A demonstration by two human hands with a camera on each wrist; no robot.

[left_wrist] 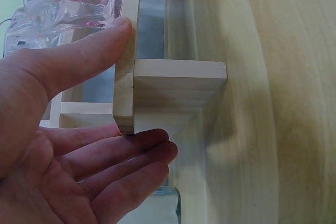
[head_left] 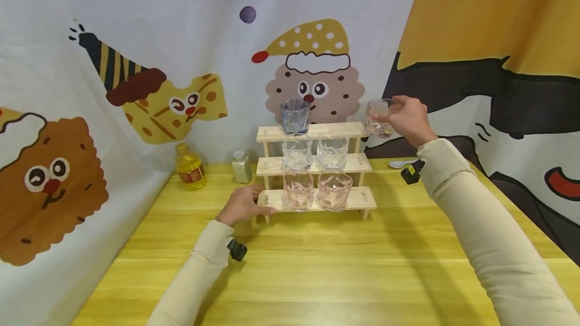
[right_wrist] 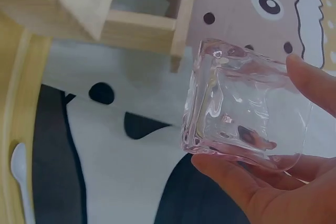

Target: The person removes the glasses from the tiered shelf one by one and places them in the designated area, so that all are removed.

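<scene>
A three-step wooden stand [head_left: 269, 165] bears several crinkled drinking glasses. One blue glass [head_left: 295, 117] is on the top step, two clear glasses [head_left: 333, 153] fill the middle one, and two pink glasses [head_left: 335, 191] occupy the lowest. The left hand [head_left: 241, 204] holds the lowest step's left end; in the left wrist view its thumb [left_wrist: 100, 51] lies against the board and the other fingers extend past the end. Raised just right of the top step, the right hand [head_left: 409, 117] grips a pale pink glass [right_wrist: 239, 109] between thumb and fingers, tilted on its side in the right wrist view.
Left of the stand are a yellow bottle [head_left: 190, 167] and a small jar [head_left: 242, 167] with a pale lid. A white spoon [head_left: 401, 164] lies at the table's back right. Behind everything hangs a cartoon-printed cloth [head_left: 190, 24], close to the stand.
</scene>
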